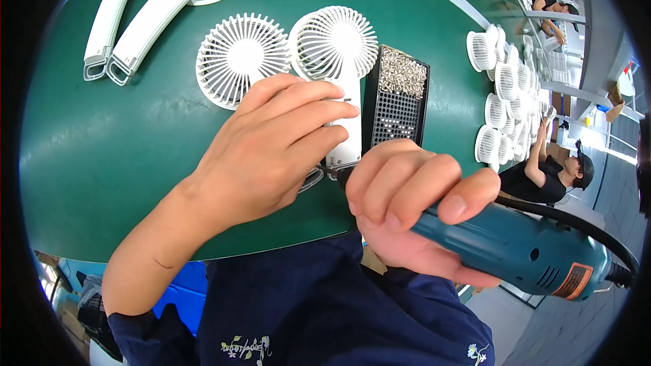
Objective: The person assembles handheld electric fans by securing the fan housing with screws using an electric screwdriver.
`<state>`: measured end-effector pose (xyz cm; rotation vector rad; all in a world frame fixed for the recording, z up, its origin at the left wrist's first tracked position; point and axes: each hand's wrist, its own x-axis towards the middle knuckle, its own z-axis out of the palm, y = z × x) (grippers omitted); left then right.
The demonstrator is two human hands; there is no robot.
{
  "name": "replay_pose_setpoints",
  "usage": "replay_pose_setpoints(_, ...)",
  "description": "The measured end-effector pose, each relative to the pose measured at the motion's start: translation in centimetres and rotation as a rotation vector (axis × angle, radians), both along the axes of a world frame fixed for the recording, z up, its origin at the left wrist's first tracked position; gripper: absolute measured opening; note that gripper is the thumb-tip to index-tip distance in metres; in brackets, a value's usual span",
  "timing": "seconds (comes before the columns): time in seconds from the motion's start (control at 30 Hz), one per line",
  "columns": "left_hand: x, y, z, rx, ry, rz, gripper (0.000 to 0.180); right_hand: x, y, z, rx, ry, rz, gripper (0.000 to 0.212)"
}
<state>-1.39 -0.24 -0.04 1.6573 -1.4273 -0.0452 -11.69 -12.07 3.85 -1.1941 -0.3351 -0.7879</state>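
Observation:
A white handheld fan (350, 137) lies on the green table with its round grille away from me. My left hand (274, 142) grips its handle from the left, the fingers bent across it. A second round white fan grille (234, 61) sits just left of it; anything below that grille is hidden under my hand. My right hand (413, 210) is wrapped round a teal electric screwdriver (508, 244). The screwdriver's dark nose points left at the lower end of the fan handle, beside its wire loop. Whether the bit touches a screw cannot be made out.
A black tray (428, 95) of small silvery screws stands right of the fan. Two more white fans (152, 17) lie at the far left. Many white grille parts (505, 81) crowd the right side, where co-workers (553, 176) sit. A black cable (583, 224) trails from the screwdriver.

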Motion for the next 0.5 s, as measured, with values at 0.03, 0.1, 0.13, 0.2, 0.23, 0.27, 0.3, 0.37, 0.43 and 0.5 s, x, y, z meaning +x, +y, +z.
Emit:
replay_pose_setpoints(0.03, 0.0, 0.1, 0.1, -0.005, -0.003, 0.001, 0.033, 0.0, 0.0, 0.1, 0.025, -0.013, -0.021, 0.062)
replay_pose_setpoints(0.1, 0.1, 0.3, 0.5, 0.011, 0.045, -0.042, 0.031, -0.4, -0.1, 0.7, 0.063, -0.014, -0.058, 0.06)
replay_pose_setpoints(0.13, 0.3, 0.5, 0.8, 0.006, 0.039, -0.04, 0.031, -0.5, -0.3, 0.9, 0.081, -0.03, -0.072, 0.06)
replay_pose_setpoints(0.2, 0.5, 1.0, 1.5, 0.077, 0.061, -0.135, 0.03, -0.9, -0.8, 1.2, 0.102, -0.072, -0.068, 0.069)
replay_pose_setpoints(0.23, 0.3, 0.9, 1.4, 0.077, 0.077, -0.127, 0.023, -0.9, -1.0, 1.3, 0.129, -0.057, -0.063, 0.069)
replay_pose_setpoints(0.27, 0.3, 0.8, 1.3, 0.076, 0.075, -0.129, 0.023, -0.8, -1.1, 1.4, 0.158, -0.041, -0.057, 0.07)
replay_pose_setpoints(0.3, 0.2, 0.6, 1.0, 0.057, 0.054, -0.109, 0.018, -0.8, -1.5, 1.2, 0.156, -0.036, -0.037, 0.071)
replay_pose_setpoints(0.37, 0.1, 0.2, 0.7, 0.039, 0.034, -0.091, 0.015, -0.7, -1.8, 1.1, 0.168, -0.034, -0.036, 0.071)
replay_pose_setpoints(0.43, 0.1, 0.0, 0.5, 0.02, 0.027, -0.093, 0.014, -0.7, -2.0, 1.1, 0.183, -0.031, -0.036, 0.072)
replay_pose_setpoints(0.5, 0.2, 0.0, 0.6, 0.028, 0.025, -0.091, 0.013, -0.8, -2.3, 1.2, 0.172, -0.061, -0.019, 0.072)
